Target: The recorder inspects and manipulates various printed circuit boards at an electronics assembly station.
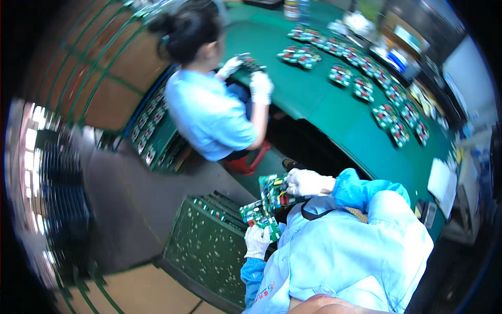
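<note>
Low in front of my body, my left hand [257,243], in a white glove, is closed on the edge of a green circuit board [254,213]. Another green circuit board [272,190], with yellow and red parts, is gripped by my gloved right hand [308,183]. The two boards meet or overlap; I cannot tell whether they touch. Beside my left hand stands a dark green speckled rack [204,251], with several boards upright along its top. Both my forearms wear blue sleeve covers.
A co-worker [212,107] in light blue sits at the green workbench [314,107], holding a circuit board [251,63] in gloved hands. Several boards [363,89] lie in rows on the bench. White paper [443,186] lies at its right edge. Wire shelving [94,68] stands at the left.
</note>
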`<state>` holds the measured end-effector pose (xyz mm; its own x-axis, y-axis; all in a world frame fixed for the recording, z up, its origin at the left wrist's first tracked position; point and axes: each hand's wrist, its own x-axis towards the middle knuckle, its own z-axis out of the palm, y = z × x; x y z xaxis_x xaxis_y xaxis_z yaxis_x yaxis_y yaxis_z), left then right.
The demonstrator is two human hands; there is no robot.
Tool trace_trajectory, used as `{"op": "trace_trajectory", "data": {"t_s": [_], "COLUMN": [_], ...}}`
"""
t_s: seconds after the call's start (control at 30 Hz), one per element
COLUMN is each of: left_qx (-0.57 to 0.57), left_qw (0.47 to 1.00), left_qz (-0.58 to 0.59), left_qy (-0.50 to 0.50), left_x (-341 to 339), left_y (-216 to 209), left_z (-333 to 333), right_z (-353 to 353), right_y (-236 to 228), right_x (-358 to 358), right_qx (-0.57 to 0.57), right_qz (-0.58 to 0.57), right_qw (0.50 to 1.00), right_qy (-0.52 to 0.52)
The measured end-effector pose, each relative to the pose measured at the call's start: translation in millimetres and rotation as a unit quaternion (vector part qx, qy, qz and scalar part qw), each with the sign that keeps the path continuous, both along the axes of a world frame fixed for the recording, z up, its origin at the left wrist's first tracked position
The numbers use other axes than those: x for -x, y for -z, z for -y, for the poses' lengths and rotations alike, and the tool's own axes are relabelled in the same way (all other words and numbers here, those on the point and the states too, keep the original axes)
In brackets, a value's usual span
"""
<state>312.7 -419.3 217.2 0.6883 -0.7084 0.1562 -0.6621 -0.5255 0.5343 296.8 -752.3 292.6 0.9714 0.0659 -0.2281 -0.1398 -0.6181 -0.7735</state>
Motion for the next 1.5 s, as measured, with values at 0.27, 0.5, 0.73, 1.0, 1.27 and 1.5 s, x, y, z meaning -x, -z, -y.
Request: {"op": "trace_trajectory", "data": {"t_s": [0.27,0.5,0.73,1.0,1.27,1.5], "left_qx": [0.064,0.077,0.065,0.022,0.183,0.206], "left_qw": [0.972,0.961,0.928,0.902,0.939,0.942], "left_qz": [-0.002,-0.038,-0.119,-0.109,0.026,0.068], "left_qy": [0.225,0.262,0.347,0.417,0.289,0.257], "left_x": [-46,-48,-19,20,55,67], "left_y": [-28,-29,-15,42,109,121], "left_z": [218,409,549,571,553,548], "right_z": [166,330,383,360,297,284], "right_y": [-15,89,95,136,188,191], "right_x": [169,357,436,481,493,514], "right_qx": [-0.264,0.018,0.033,0.066,0.378,0.44], "right_qz": [-0.054,-0.114,-0.09,-0.042,-0.234,-0.173], "right_qw": [0.686,0.538,0.435,0.288,0.406,0.492], "right_qy": [0.675,0.835,0.896,0.954,0.798,0.731]}}
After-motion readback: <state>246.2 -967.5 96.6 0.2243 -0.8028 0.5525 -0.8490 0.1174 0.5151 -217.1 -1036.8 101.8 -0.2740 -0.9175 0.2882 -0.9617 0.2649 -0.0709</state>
